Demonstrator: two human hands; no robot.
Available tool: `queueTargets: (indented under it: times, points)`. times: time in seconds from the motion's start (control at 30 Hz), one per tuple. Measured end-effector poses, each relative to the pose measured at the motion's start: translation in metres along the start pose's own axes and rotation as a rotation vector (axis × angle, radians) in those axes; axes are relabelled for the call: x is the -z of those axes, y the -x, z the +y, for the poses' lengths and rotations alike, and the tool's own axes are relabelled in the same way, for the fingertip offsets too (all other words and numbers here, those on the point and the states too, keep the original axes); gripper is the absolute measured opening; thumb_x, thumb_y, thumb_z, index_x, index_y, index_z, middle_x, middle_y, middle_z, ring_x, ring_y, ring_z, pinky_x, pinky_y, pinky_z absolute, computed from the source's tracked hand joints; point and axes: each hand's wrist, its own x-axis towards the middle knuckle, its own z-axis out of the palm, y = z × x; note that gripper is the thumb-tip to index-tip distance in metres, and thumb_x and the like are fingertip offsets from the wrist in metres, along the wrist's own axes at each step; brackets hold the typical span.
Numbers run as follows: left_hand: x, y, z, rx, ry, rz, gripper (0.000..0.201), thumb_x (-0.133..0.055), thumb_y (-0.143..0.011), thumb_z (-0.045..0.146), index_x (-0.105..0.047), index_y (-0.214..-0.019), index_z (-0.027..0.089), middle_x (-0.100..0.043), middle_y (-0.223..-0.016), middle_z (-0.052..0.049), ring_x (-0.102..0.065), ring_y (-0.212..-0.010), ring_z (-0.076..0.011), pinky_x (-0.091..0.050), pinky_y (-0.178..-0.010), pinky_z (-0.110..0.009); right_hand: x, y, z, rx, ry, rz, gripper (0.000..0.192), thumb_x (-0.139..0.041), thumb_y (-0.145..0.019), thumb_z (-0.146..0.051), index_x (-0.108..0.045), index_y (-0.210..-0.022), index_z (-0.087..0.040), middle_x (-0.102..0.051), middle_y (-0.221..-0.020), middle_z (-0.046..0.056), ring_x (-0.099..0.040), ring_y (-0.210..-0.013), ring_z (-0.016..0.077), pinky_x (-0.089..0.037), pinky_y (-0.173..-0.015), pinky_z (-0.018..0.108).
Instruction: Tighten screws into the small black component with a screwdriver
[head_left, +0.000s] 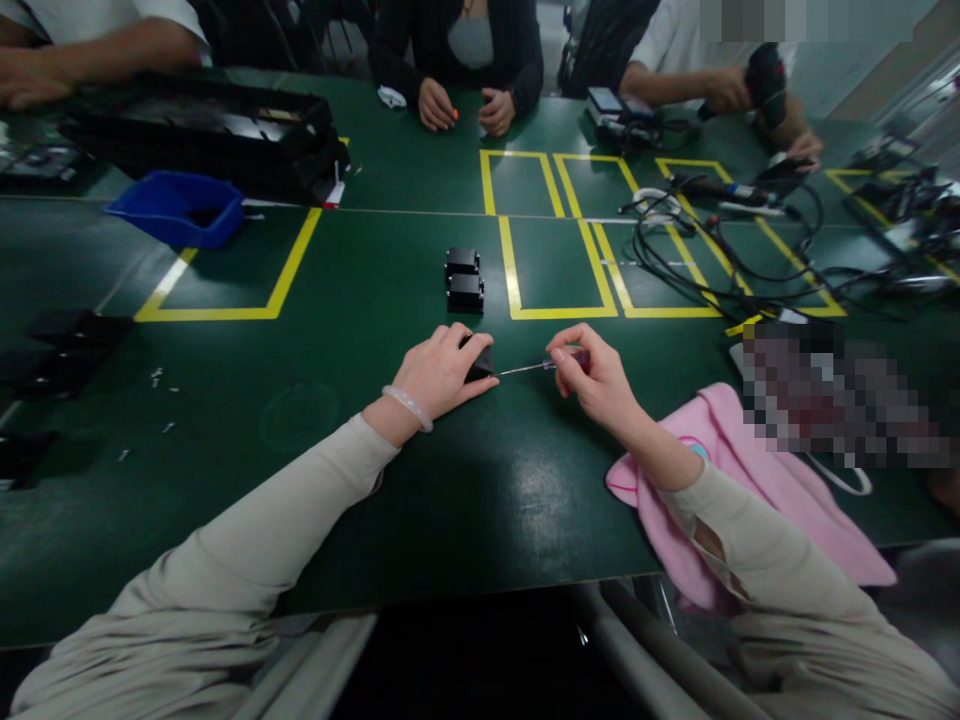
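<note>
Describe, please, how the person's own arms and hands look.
Both sleeves are long, loose and beige-grey, the right one slit near its end. The left hand is ungloved, with a pale band at the wrist; the right hand is ungloved too.

Set back from the table's [525,535] front edge, my left hand [442,370] rests over a block [479,364]; the screwdriver [580,359] in my right hand [596,378] points at its right side. Two more blocks [466,291] lie just behind. Loose parts [169,427] lie left, a bin [214,233] beyond toward the far edge. At right, a cloth [721,430] overhangs the front edge, cables [658,206] behind it.
</note>
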Motion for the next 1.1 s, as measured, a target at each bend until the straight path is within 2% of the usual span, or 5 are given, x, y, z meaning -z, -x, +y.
queueTargets:
  times: [0.37, 0.53, 0.73, 0.9, 1.1]
  points:
    - [0.0010, -0.0006, 0.0004, 0.003, -0.002, -0.010, 0.053, -0.062, -0.099, 0.054, -0.056, -0.139, 0.020, -0.062, -0.127, -0.014, -0.060, -0.115, -0.0298, -0.054, -0.084, -0.037, 0.0007, -0.0008, 0.0010, -0.024, -0.002, -0.007, 0.018, -0.061, -0.101, -0.039, -0.055, -0.094, -0.023, -0.049, -0.053, -0.010, -0.047, -0.042, 0.0090, -0.034, -0.047, 0.026]
    - [0.0014, -0.0007, 0.0003, 0.003, 0.004, -0.017, 0.053, -0.062, -0.099, 0.054, -0.055, -0.139, 0.020, -0.061, -0.128, -0.014, -0.059, -0.115, -0.0297, -0.054, -0.084, -0.037, 0.0003, -0.0008, 0.0004, -0.005, -0.032, 0.035, 0.016, -0.065, -0.097, -0.035, -0.057, -0.104, -0.022, -0.054, -0.068, -0.008, -0.054, -0.049, 0.0084, -0.041, -0.051, 0.026]
    - [0.0015, -0.0003, 0.0007, 0.006, 0.003, -0.016, 0.053, -0.061, -0.100, 0.054, -0.055, -0.140, 0.019, -0.061, -0.128, -0.014, -0.059, -0.115, -0.0297, -0.053, -0.085, -0.037, 0.0004, -0.0008, -0.0009, -0.024, -0.006, -0.008, 0.021, -0.060, -0.102, -0.042, -0.054, -0.095, -0.023, -0.049, -0.053, -0.009, -0.048, -0.043, 0.0092, -0.035, -0.047, 0.026]
    - [0.0018, -0.0005, 0.0004, 0.001, 0.004, -0.016, 0.052, -0.062, -0.099, 0.053, -0.055, -0.139, 0.020, -0.061, -0.128, -0.014, -0.059, -0.115, -0.0295, -0.053, -0.085, -0.036, -0.0001, -0.0005, -0.0011, -0.006, -0.022, 0.028, 0.019, -0.066, -0.098, -0.038, -0.056, -0.104, -0.023, -0.054, -0.068, -0.008, -0.053, -0.049, 0.0085, -0.040, -0.051, 0.027]
    - [0.0021, -0.0003, 0.0005, 0.006, 0.015, -0.017, 0.053, -0.062, -0.100, 0.054, -0.054, -0.140, 0.020, -0.061, -0.128, -0.014, -0.059, -0.115, -0.0294, -0.053, -0.084, -0.036, 0.0009, 0.0002, 0.0006, -0.026, 0.002, -0.009, 0.023, -0.060, -0.103, -0.045, -0.055, -0.096, -0.024, -0.049, -0.053, -0.010, -0.047, -0.043, 0.0092, -0.034, -0.047, 0.026]
